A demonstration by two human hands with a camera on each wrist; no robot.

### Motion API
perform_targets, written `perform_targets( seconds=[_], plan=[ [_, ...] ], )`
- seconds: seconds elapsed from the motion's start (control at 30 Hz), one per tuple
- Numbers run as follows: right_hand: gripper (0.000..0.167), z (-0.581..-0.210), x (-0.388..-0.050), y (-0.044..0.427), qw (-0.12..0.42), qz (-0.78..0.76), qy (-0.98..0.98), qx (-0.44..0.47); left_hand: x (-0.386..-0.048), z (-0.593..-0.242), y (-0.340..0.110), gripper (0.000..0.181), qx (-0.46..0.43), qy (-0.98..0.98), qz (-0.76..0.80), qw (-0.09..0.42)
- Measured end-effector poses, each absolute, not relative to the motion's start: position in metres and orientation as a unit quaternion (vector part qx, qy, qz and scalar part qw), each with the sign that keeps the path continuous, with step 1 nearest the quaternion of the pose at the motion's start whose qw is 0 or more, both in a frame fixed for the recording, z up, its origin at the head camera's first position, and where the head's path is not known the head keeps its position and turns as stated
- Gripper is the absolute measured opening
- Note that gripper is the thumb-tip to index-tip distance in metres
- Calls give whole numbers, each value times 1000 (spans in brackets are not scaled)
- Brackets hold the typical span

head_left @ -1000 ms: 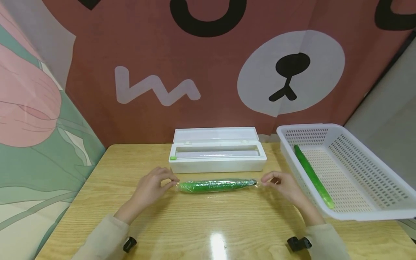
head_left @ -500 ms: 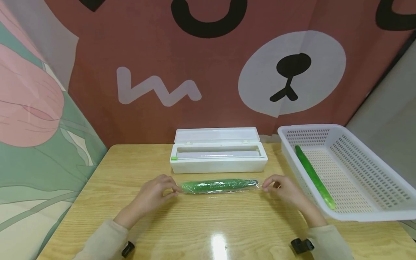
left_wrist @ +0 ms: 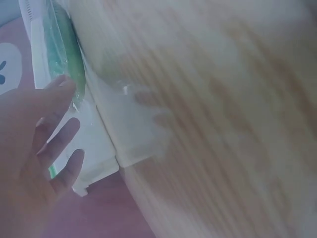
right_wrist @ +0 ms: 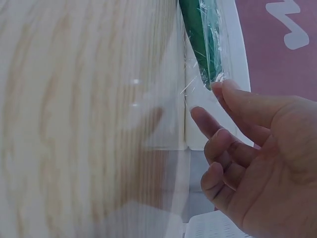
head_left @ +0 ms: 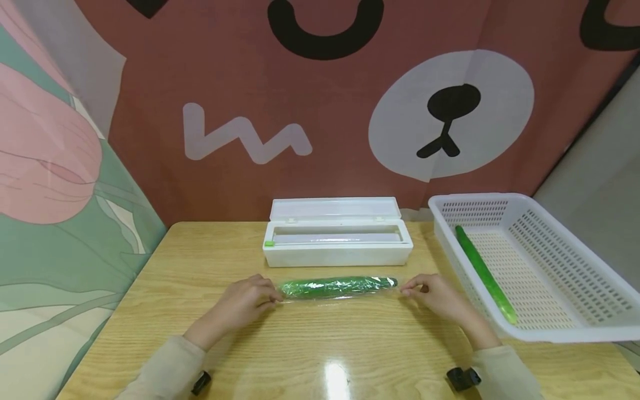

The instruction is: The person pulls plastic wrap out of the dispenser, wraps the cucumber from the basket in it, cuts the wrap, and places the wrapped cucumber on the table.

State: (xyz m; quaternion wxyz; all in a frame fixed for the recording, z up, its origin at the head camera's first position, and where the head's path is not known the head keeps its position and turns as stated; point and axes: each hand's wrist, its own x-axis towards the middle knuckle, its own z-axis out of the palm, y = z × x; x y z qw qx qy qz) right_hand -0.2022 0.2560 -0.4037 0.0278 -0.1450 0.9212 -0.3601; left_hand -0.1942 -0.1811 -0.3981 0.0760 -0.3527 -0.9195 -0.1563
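Green cucumber [head_left: 330, 286], glossy under crinkled clear film [head_left: 350, 284]; left hand [head_left: 250, 300] and right hand [head_left: 436, 295] pinch film ends

shiny, crinkly clear plastic wrap [head_left: 345, 287] round the cucumber [right_wrist: 200, 29], shiny wood-grain table [head_left: 360, 339], smooth plastic box [head_left: 337, 256], holey plastic basket [head_left: 570, 334], dull cloth sleeves [head_left: 167, 368], dull cloth backdrop [head_left: 335, 100]

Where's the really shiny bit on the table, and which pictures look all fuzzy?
Head view: a white glare patch on the table, near the picture's bottom edge, plus glints on the wrapped cucumber. Left wrist view: fuzzy and hazy, wood grain smeary beside the left hand. Right wrist view: soft wood grain too, but the right hand looks clearer.
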Motion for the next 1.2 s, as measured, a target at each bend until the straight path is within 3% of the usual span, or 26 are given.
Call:
perform_targets(
  seconds=[0.37, 0.6, 0.73, 1.0, 1.2],
  plan=[
    [4, -409, -205, 258, 45, -377, 918, -112, -197, -403, -185, 19, -356, -921, -137, 81],
    [9, -404, -207, 259, -48, -388, 914, -111, -199, -392, -192, 9, -287, -940, -137, 123],
    [16, -400, -211, 252, -83, -370, 916, -134, -203, -389, -185, 15, -268, -941, -156, 138],
    [31, -405, -224, 234, 14, -405, 899, -166, -214, -395, -167, 42, -235, -948, -208, 42],
    [28, -408, -226, 229, 46, -410, 897, -157, -224, -403, -165, 33, -211, -951, -227, 2]
  ],
)
